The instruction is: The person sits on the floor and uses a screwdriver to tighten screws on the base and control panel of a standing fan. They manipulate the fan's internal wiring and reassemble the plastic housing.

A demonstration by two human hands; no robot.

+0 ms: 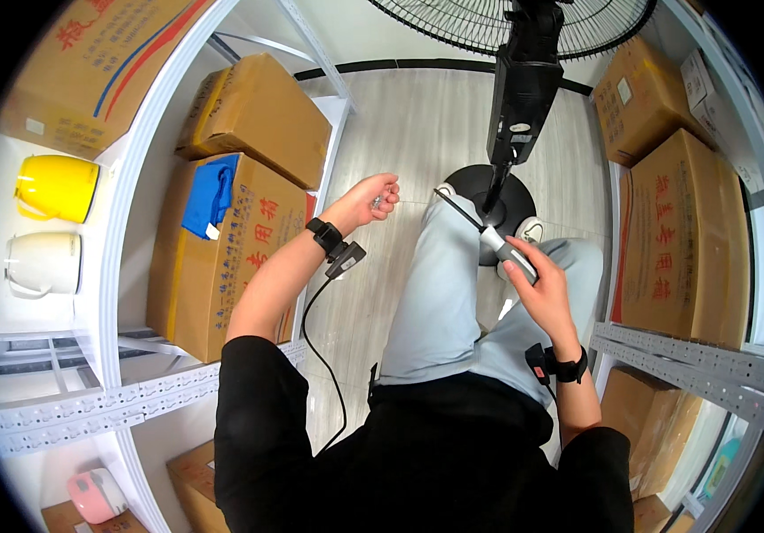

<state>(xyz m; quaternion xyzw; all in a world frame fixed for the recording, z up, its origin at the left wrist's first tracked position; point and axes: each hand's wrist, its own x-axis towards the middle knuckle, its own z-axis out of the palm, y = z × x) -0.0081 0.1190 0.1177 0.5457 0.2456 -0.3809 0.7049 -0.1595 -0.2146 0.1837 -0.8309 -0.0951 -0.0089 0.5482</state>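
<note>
**Screwdriver in the right hand, small metal bits in the left, beside a standing fan**

Right hand (537,284) wrapped around the grey handle of a screwdriver (489,235), dark shaft angled up and to the left, tip above the pale trouser knee and just near the fan's round black base (466,182). Left hand (375,195) raised to the left of the knee, curled into a loose fist around small metal pieces (377,202), too small to tell apart. Black wristband on each wrist, a cable hanging from the left one.

Black fan column (520,89) rising from the base at the far middle, grille at the top edge. Cardboard boxes (258,111) on white metal shelving (133,400) to the left, more boxes on the right. Yellow kettle (58,188) and cream kettle (44,264) at far left, on a shelf. Pink device (96,494) low at near left.
</note>
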